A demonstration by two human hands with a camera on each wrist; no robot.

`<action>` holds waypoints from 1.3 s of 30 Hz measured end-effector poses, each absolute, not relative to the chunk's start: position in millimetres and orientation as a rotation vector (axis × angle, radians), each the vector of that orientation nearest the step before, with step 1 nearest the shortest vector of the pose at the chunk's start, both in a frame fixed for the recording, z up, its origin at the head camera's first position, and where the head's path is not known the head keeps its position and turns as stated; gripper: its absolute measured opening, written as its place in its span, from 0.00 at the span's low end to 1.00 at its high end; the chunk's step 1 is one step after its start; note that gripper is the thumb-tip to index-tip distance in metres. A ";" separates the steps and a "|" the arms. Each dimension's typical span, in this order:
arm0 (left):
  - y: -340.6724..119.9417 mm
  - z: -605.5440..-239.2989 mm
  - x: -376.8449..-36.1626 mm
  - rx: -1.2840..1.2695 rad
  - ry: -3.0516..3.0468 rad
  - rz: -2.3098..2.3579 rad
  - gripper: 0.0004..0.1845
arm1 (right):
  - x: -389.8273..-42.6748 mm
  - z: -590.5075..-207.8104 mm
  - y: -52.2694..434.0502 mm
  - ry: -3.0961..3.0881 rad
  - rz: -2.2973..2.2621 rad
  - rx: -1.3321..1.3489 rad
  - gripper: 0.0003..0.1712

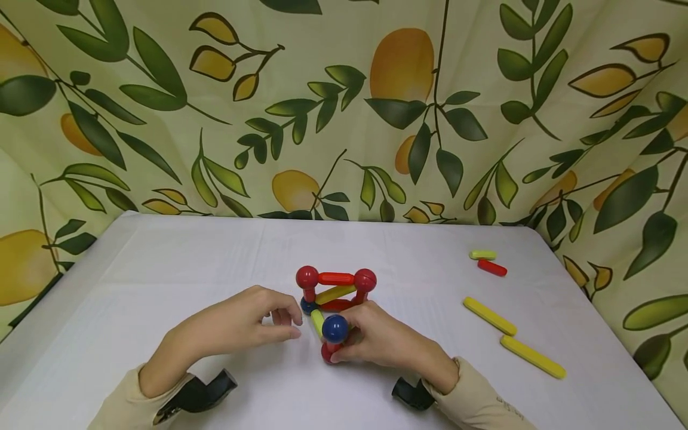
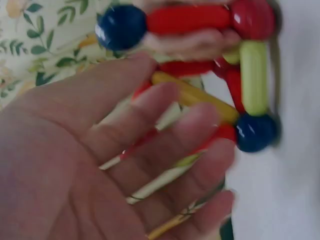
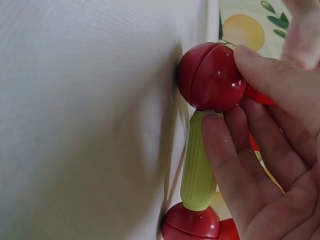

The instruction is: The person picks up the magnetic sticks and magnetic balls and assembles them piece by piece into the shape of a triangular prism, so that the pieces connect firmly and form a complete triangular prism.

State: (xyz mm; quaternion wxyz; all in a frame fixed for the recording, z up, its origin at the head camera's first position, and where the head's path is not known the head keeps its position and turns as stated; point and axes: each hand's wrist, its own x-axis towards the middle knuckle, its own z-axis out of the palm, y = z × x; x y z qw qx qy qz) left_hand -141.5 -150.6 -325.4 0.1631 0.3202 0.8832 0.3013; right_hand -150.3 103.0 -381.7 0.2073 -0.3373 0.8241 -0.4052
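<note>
A magnetic ball-and-rod frame stands mid-table, its red balls (image 1: 307, 278) joined by a red rod (image 1: 335, 279), with a yellow rod (image 1: 333, 294) slanting below. From its lower blue ball (image 2: 256, 132), a yellow-green rod (image 3: 197, 165) runs along the table to the front red ball (image 3: 210, 77). My right hand (image 1: 381, 334) pinches that red ball, thumb on it and a fingertip against a yellow-green rod. Above it rises a red rod (image 2: 190, 19) topped by a blue ball (image 1: 335, 329). Left of the frame, my left hand (image 1: 252, 319) hovers with loosely bent fingers, holding nothing.
Two long yellow rods (image 1: 490, 316) lie on the white table (image 1: 188, 257) to the right. Farther back are a short yellow-green rod (image 1: 482, 254) and a short red rod (image 1: 492, 267). A leaf-and-fruit patterned cloth (image 1: 322, 36) hangs behind the table.
</note>
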 end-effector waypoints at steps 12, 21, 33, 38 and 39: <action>-148.0 -371.7 -161.4 0.631 2.649 0.875 0.33 | -150.1 -381.7 104.0 2.305 -1.108 -0.950 0.15; -144.3 -378.8 -165.2 0.703 2.651 0.933 0.22 | -151.0 -382.5 103.1 2.332 -1.093 -0.995 0.16; -142.4 -367.1 -157.0 0.503 2.675 0.780 0.24 | -149.7 -377.9 104.2 2.370 -1.079 -1.001 0.19; -140.8 -357.5 -147.5 0.650 2.520 0.758 0.15 | -158.4 -364.8 123.8 2.365 -1.003 -1.012 0.18; -139.1 -357.0 -146.1 0.703 2.493 0.774 0.14 | -160.4 -362.7 128.4 2.368 -0.979 -1.007 0.17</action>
